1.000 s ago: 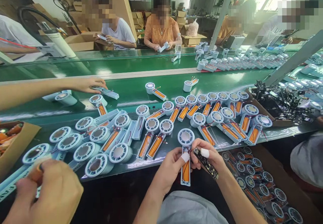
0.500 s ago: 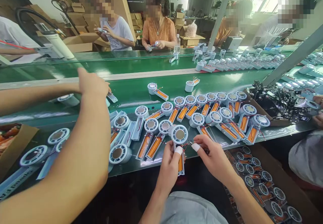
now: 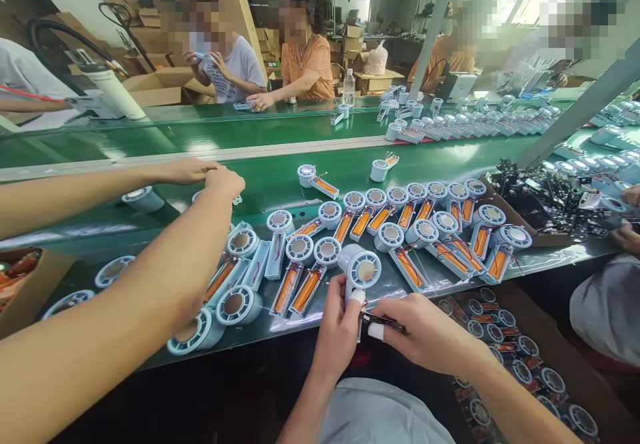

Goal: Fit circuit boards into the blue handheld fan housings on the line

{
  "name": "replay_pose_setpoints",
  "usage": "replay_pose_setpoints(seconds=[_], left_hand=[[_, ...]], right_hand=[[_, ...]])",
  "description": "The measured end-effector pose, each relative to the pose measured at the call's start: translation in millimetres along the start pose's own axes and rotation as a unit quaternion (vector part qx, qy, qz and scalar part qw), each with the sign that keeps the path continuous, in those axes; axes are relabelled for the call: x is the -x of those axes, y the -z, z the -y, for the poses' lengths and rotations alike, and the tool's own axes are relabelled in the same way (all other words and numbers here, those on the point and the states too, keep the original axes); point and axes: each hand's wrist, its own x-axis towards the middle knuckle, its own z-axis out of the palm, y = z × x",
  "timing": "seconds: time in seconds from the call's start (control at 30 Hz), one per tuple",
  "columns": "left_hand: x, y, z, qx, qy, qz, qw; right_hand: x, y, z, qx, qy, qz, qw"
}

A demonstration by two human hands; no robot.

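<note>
My left hand [image 3: 336, 327] is closed around the handle of a light-blue handheld fan body [image 3: 361, 269], thumb on top, at the table's front edge. The fan's round head faces up toward me, and its handle is mostly hidden by my fingers. My right hand [image 3: 425, 327] is closed on a slim black piece [image 3: 384, 321], whose exact kind I cannot make out. The black piece's tip is against or very near the fan's handle, beside my left thumb. White covers show on both thumbs.
Several fan bodies with orange batteries [image 3: 287, 289] lie on the table. A co-worker's arms [image 3: 150, 291] reach in from the left. A box of black parts [image 3: 550, 237] is at right; a carton of fan bodies [image 3: 530, 351] is below. Beyond runs a green conveyor [image 3: 260, 164].
My right hand, earlier pinching a small part by the red wires, now holds the black piece at the handle. The fan has tilted. The co-worker's hand at left moved right; a person opposite reached sideways.
</note>
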Motion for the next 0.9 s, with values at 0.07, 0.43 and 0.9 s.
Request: replay_pose_setpoints(seconds=[0.07,0.43,0.9], left_hand=[[1.3,0.3,-2.6,0.011,0.011,-0.002,1.0],[8.3,0.7,5.8,0.091,0.004,0.056,0.994],[4.2,-5.3,9.4,-0.021,-0.01,-0.062,0.998]], right_hand=[[-3.6,-8.5,-2.7,-0.114,-0.051,-0.005,0.992],[-9.0,-56.4,-7.0,-0.496,-0.123,-0.137,0.849],[0.3,-66.9,2.0,-0.406,-0.137,-0.214,0.878]])
